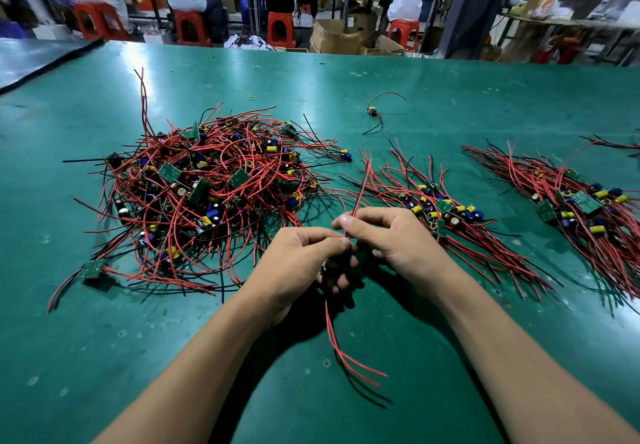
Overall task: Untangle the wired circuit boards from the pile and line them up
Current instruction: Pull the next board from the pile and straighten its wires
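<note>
Both hands are holding one circuit board [327, 265] just above the table [450, 90], between the pile [207, 194] and the nearer row [446, 211]. The left hand [301, 263] is curling its fingers round the board, which is mostly hidden. The right hand [391, 235] is pinching a red wire [361, 190] that is sticking up past thumb and forefinger. Other leads [337, 339] are trailing down toward the person.

Pulling hard on that thin wire is probably risking a strained joint at the board. The loose ends may also be catching on the row's wires as the board goes across.

The boards are looking small and green, carrying yellow and blue parts, with limp red and black wires. The pile is lying thickly knotted, while the nearer row and the farther row [588, 208] are lying combed roughly parallel.
</note>
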The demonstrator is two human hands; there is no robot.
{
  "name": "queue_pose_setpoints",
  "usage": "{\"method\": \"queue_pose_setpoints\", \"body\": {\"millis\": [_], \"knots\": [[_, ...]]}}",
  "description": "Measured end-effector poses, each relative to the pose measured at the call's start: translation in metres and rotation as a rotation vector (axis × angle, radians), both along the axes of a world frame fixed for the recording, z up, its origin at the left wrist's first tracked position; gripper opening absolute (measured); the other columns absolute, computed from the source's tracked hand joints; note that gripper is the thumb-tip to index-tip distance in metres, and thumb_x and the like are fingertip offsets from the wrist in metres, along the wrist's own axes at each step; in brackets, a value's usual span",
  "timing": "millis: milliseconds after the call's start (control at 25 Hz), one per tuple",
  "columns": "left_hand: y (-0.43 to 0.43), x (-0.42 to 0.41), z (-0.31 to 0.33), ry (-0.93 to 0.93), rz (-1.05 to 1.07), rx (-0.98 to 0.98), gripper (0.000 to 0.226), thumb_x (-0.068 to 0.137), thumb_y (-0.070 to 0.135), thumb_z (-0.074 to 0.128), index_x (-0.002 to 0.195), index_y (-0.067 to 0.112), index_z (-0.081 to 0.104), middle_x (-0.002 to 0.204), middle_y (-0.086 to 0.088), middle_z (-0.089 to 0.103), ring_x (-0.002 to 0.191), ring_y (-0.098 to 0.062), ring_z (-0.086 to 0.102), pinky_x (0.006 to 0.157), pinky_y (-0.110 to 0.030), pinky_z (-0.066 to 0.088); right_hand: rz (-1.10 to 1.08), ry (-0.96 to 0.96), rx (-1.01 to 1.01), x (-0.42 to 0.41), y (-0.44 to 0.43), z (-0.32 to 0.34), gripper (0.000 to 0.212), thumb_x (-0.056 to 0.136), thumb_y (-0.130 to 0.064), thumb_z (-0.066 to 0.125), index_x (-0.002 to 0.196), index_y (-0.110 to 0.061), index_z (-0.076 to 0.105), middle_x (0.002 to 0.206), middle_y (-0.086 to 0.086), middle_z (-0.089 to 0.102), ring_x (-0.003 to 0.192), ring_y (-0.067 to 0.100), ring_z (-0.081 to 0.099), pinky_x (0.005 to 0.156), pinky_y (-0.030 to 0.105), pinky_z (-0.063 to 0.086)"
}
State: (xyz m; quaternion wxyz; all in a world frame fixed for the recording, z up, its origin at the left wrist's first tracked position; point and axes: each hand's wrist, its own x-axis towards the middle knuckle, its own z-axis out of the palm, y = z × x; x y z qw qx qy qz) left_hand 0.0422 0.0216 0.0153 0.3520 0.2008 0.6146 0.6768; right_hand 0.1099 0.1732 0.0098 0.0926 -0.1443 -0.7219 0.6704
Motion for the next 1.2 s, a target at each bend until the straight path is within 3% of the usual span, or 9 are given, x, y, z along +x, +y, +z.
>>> {"method": "queue_pose_setpoints", "body": {"millis": [120, 280, 440, 560, 760, 920, 1040, 1200], "knots": [[-0.001, 0.001, -0.001, 0.029, 0.0, -0.009, 0.019, 0.091, 0.003, 0.06, 0.077, 0.0, 0.072, 0.069, -0.015, 0.068, 0.044, -0.018, 0.055, 0.042, -0.019, 0.044, -0.123, -0.018, -0.002, -0.003, 0.002, -0.001, 0.023, 0.09, -0.034, 0.072, 0.088, -0.012, 0.076, 0.055, 0.01, 0.045, 0.047, 0.018, 0.04, 0.045, 0.02, 0.029], [0.0, 0.001, 0.0, 0.019, -0.049, -0.039, 0.013, 0.089, 0.003, 0.064, 0.081, -0.003, 0.073, 0.07, -0.017, 0.068, 0.046, -0.019, 0.056, 0.045, -0.02, 0.046, -0.359, 0.039, -0.088, -0.009, 0.012, -0.003, 0.022, 0.095, -0.026, 0.067, 0.079, -0.013, 0.075, 0.047, -0.003, 0.037, 0.041, 0.01, 0.032, 0.04, 0.019, 0.028], [-0.002, 0.0, 0.003, 0.04, -0.109, -0.052, 0.012, 0.089, 0.004, 0.063, 0.085, -0.004, 0.072, 0.072, -0.016, 0.069, 0.047, -0.019, 0.057, 0.045, -0.019, 0.046, -0.525, 0.135, -0.194, -0.012, 0.017, -0.002, 0.022, 0.097, -0.023, 0.066, 0.082, -0.007, 0.07, 0.056, -0.009, 0.053, 0.04, 0.006, 0.032, 0.037, 0.018, 0.029], [-0.002, 0.001, 0.004, 0.031, -0.078, -0.04, 0.013, 0.09, 0.004, 0.063, 0.082, 0.0, 0.072, 0.072, -0.015, 0.069, 0.047, -0.019, 0.059, 0.044, -0.019, 0.046, -0.599, 0.172, -0.323, -0.013, 0.019, -0.001, 0.028, 0.099, -0.027, 0.062, 0.08, -0.007, 0.067, 0.061, -0.004, 0.044, 0.04, 0.006, 0.029, 0.036, 0.018, 0.026], [-0.001, -0.001, 0.004, -0.105, 0.068, 0.111, 0.009, 0.09, 0.014, 0.063, 0.086, 0.008, 0.068, 0.086, -0.015, 0.074, 0.065, -0.024, 0.071, 0.057, -0.028, 0.056, -0.417, 0.184, -0.201, -0.009, 0.016, -0.004, 0.035, 0.095, -0.041, 0.064, 0.094, -0.007, 0.067, 0.064, -0.008, 0.052, 0.043, 0.007, 0.038, 0.039, 0.02, 0.033], [-0.003, -0.004, 0.006, -0.062, 0.136, 0.145, 0.024, 0.079, 0.032, 0.069, 0.091, 0.012, 0.066, 0.093, -0.013, 0.076, 0.072, -0.019, 0.069, 0.06, -0.026, 0.05, -0.114, 0.077, 0.3, -0.004, 0.006, -0.005, 0.012, 0.09, -0.029, 0.074, 0.09, -0.016, 0.074, 0.075, 0.001, 0.071, 0.06, 0.005, 0.059, 0.059, 0.021, 0.048], [-0.005, -0.004, 0.011, -0.047, 0.186, 0.205, 0.026, 0.077, 0.036, 0.07, 0.092, 0.015, 0.065, 0.094, -0.008, 0.076, 0.065, -0.011, 0.063, 0.055, -0.022, 0.041, 0.059, 0.097, 0.199, 0.001, -0.002, 0.0, 0.007, 0.081, -0.021, 0.082, 0.083, -0.024, 0.076, 0.078, -0.005, 0.071, 0.066, 0.007, 0.058, 0.062, 0.02, 0.048], [-0.007, -0.005, 0.016, 0.023, 0.274, 0.247, 0.026, 0.075, 0.037, 0.072, 0.092, 0.018, 0.066, 0.097, -0.005, 0.076, 0.058, -0.005, 0.05, 0.049, -0.016, 0.035, 0.107, 0.1, -0.07, 0.003, -0.017, 0.005, 0.019, 0.073, -0.04, 0.085, 0.086, -0.028, 0.076, 0.078, -0.003, 0.069, 0.057, 0.01, 0.057, 0.048, 0.021, 0.044]]}}
